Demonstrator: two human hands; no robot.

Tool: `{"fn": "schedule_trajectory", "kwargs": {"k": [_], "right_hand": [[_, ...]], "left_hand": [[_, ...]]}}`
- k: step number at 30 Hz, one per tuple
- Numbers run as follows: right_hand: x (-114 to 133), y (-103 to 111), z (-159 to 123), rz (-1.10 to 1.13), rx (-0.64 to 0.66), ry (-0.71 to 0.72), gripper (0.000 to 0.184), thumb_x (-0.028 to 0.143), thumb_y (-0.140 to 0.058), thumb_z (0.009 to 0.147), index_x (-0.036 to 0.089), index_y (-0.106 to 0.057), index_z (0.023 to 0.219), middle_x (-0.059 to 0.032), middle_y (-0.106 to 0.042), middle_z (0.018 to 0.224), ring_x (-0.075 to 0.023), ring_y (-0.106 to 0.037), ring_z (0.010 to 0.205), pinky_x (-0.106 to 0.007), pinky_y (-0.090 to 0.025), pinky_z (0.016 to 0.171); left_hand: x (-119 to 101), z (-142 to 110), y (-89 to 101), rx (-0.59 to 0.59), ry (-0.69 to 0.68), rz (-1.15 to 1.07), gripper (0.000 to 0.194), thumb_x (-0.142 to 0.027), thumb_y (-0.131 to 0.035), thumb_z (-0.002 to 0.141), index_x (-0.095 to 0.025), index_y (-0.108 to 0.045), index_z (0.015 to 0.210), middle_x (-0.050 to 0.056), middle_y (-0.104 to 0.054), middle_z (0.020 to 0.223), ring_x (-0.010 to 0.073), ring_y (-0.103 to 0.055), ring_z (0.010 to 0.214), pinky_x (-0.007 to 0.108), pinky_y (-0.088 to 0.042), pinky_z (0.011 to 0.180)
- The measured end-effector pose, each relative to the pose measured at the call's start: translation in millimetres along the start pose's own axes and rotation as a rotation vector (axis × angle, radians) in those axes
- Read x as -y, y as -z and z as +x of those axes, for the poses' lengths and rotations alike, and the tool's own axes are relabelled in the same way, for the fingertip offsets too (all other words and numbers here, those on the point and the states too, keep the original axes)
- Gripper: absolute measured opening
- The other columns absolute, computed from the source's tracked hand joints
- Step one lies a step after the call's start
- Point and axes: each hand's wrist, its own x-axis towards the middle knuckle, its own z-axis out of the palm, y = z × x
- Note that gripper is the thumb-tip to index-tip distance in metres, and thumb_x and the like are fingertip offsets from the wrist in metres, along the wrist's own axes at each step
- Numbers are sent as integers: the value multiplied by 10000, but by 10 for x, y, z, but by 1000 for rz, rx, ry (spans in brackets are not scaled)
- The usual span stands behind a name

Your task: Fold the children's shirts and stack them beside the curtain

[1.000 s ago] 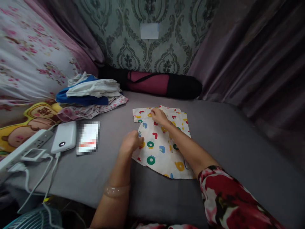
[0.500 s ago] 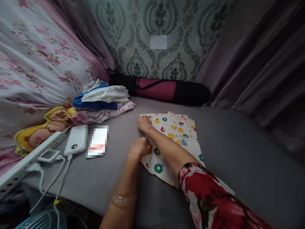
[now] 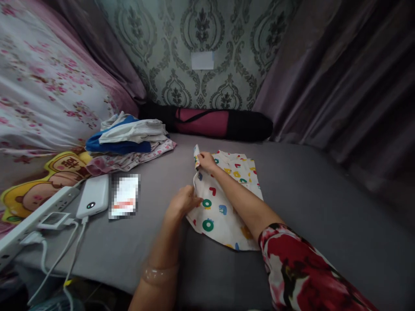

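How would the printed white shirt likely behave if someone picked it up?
The shirt would probably droop, since its lifted sleeve edge bends in the right hand. It looks thin, so likely light.

White cloth garment (image 3: 215, 214): scattered red, green, yellow and blue figures. Floral fabric sleeve (image 3: 298, 259): red, white, pink, dark green. Long cylindrical fabric bag (image 3: 249, 125): black, maroon centre panel. Patterned wallpaper (image 3: 171, 52): dark damask on grey-green.

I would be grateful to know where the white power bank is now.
In the head view, the white power bank lies at left on the gray sheet, between the power strip and the pixelated item.
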Motion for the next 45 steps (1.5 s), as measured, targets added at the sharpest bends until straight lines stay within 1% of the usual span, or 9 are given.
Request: {"fn": "schedule_trajectory", "kwargs": {"k": [10,17,25,28,31,33,36,39,45], "right_hand": [[-420,760,-421,767,-77,-198,202,130,-559,890,165,-557,1089,35,-625,667,-90,-587,506,-207,-516,531],[-696,971,-727,750,-113,-320,391,108,-568,875,211,-475,1240,69,-590,607,-85,-573,467,-164,-498,470],[-995,1036,-808,435,-60,-421,555,160,-584,869,178,-354,1374,32,-626,633,-117,-605,499,-200,-523,496],[-1039,1090,-810,57,-135,-366,533,194,-542,889,140,-373,1391,-72,-691,817,-196,-676,709,-306,-563,674],[-991,1048,-802,-298,-243,-133,439,181,-435,924,124,-450,1359,-166,-646,1154,-258,-617,1072,-362,-475,938],[-912,936,-782,-414,-183,39,423,182,-352,950,119,-480,1348,-168,-579,1292,-250,-531,1209,-347,-392,1033],[-784,695,-711,-496,29,186,460,250,-297,982,103,-463,1384,-150,-485,1425,-239,-386,1353,-353,-264,1127],[-714,488,-593,-537,162,187,548,330,-261,996,55,-362,1460,-152,-333,1537,-254,-222,1443,-404,-142,1173],[-748,336,-311,-586,211,158,602,356,-229,995,31,-277,1499,-136,-229,1581,-249,-161,1463,-406,-83,1184]], "left_hand": [[-159,-187,-48,-37,-207,-12,147,-297,-559,787,-182,-558,878,38,-636,865,176,-578,777,253,-366,597],[-277,-169,-231,28,-236,43,215,-230,-535,767,-191,-535,978,39,-626,843,174,-555,739,256,-327,568],[-363,-184,-256,142,-302,-107,415,-599,-564,799,-186,-589,825,20,-628,704,164,-568,693,245,-357,574],[-378,-174,-248,39,-328,-82,356,-510,-474,893,-184,-605,836,26,-638,717,161,-592,710,249,-397,624],[-337,-131,-311,-153,-406,43,233,-347,-444,928,-182,-603,966,81,-671,980,198,-617,923,300,-450,791],[-282,-82,-389,-216,-488,122,245,-279,-482,903,-180,-570,1109,123,-590,1261,243,-539,1173,365,-424,956],[-193,7,-510,-156,-562,160,494,-276,-551,860,-157,-445,1327,156,-355,1521,280,-262,1435,427,-284,1132],[-134,76,-576,-45,-541,154,658,-316,-547,858,-105,-321,1439,180,-224,1579,274,-114,1481,425,-191,1186],[-184,49,-519,64,-447,132,749,-356,-579,822,-111,-301,1473,165,-179,1593,259,-136,1478,377,-186,1197]]}}
